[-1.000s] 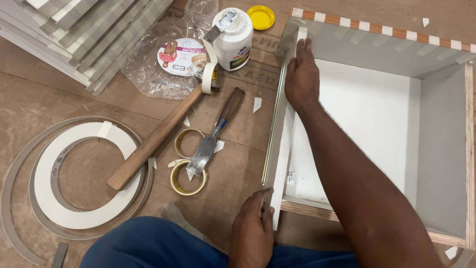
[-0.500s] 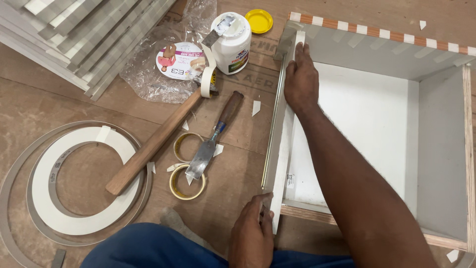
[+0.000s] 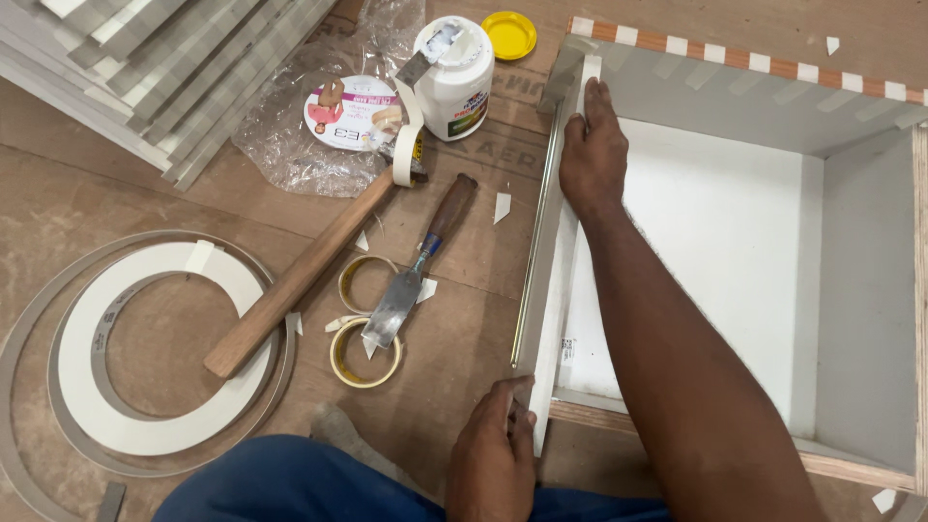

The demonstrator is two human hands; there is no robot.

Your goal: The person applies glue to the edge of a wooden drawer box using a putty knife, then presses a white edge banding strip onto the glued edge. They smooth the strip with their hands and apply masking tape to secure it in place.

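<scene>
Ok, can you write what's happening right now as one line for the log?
left hand: pressing near end of metal strip | right hand: pressing far end | box: open, white inside | chisel, hammer: lying untouched

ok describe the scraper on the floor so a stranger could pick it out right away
Start at the open white box on the right; left of its edge lies a long wooden hammer handle. Between them is the scraper, its blade resting over a tape roll: the only tool with a flat metal blade.
</scene>
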